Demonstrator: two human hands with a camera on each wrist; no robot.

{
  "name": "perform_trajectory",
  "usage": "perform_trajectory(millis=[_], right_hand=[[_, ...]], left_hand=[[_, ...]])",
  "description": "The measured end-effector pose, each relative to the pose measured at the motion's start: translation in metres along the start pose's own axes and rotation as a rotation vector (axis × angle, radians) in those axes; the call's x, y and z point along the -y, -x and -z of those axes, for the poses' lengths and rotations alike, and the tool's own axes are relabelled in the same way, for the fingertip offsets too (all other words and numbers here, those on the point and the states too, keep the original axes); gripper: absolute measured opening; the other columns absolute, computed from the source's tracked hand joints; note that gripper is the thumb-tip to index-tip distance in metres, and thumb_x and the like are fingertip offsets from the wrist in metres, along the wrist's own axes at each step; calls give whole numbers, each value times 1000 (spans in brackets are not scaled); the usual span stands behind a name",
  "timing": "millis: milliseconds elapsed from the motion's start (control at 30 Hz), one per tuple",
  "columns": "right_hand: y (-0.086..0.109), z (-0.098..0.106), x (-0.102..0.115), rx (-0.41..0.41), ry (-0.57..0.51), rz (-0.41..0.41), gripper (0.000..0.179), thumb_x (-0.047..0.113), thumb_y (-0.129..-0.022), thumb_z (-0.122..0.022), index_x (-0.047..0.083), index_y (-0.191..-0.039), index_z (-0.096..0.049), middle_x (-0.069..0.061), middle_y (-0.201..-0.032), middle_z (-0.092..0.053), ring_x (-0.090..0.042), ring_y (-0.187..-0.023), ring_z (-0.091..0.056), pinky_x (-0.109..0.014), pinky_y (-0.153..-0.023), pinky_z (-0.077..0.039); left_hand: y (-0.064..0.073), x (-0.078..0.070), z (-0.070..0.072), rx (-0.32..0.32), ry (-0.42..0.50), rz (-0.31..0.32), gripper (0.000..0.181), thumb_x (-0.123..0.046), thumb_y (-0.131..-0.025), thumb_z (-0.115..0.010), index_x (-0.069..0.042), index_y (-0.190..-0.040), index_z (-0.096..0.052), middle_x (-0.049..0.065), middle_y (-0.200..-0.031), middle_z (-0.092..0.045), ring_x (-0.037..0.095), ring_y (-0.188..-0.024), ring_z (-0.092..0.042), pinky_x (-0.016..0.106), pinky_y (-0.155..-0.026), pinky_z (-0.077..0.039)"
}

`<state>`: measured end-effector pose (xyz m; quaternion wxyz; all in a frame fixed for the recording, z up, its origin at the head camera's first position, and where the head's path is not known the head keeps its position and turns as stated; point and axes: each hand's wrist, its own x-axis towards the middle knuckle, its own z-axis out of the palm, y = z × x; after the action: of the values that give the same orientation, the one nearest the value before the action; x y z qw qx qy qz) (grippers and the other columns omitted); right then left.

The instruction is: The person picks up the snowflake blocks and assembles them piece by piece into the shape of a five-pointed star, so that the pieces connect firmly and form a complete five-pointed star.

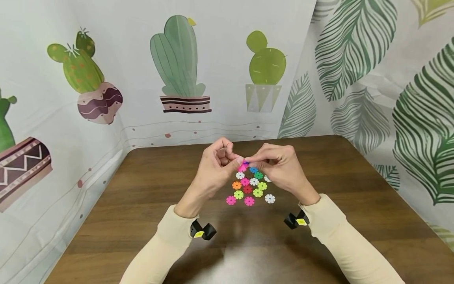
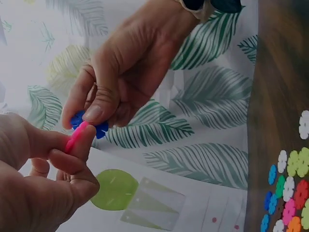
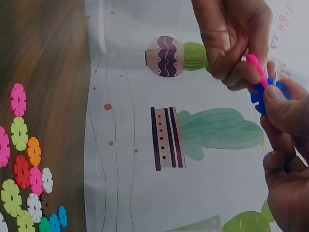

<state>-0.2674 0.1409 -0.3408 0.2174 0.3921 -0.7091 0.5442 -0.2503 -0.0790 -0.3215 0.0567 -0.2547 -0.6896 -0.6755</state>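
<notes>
Between the thumb and fingers of my left hand (image 1: 218,165) is a pink notched plastic disc (image 2: 76,137), seen edge-on in the left wrist view. My right hand (image 1: 281,167) pinches a blue notched disc (image 3: 259,100) by its side. The two discs meet at their rims, set crosswise to each other, in both wrist views. Whether their slots are interlocked I cannot tell. Both hands are close together above the far half of the table, and fingers hide part of each disc.
Below the hands, several loose notched discs lie on the brown wooden table (image 1: 142,205), among them an orange disc (image 1: 236,185), a red disc (image 1: 247,189) and a white disc (image 1: 270,198). A printed cloth (image 1: 227,79) hangs behind the table.
</notes>
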Motion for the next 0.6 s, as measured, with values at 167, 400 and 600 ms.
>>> perform_trajectory(millis=[167, 400, 600], right_hand=[[-1, -3, 0, -10, 28, -34, 23, -13, -86, -81, 7, -98, -87, -5, -81, -79, -10, -64, -55, -24, -53, -41], [-5, 5, -8, 92, 149, -214, 29, 10, -93, -85, 14, -121, -81, -1, -99, -81, -15, -81, -66, -25, -69, -57], [5, 18, -65, 240, 319, -442, 24, 17, -99, -79, 10, -122, -78, -7, -103, -81, -21, -86, -70, -31, -75, -57]], left_hand=[[-5, 5, 5, -4, -19, 60, 22, 6, -95, -74, -3, -99, -54, 5, -87, -73, 12, -72, -68, 21, -64, -48], [-13, 11, 12, -18, -30, 139, 20, 1, -97, -75, 0, -112, -62, 5, -94, -76, 10, -78, -74, 22, -69, -56], [-18, 11, 24, -156, 25, 156, 17, 0, -99, -74, -4, -111, -64, 1, -95, -76, 10, -77, -72, 22, -74, -59]])
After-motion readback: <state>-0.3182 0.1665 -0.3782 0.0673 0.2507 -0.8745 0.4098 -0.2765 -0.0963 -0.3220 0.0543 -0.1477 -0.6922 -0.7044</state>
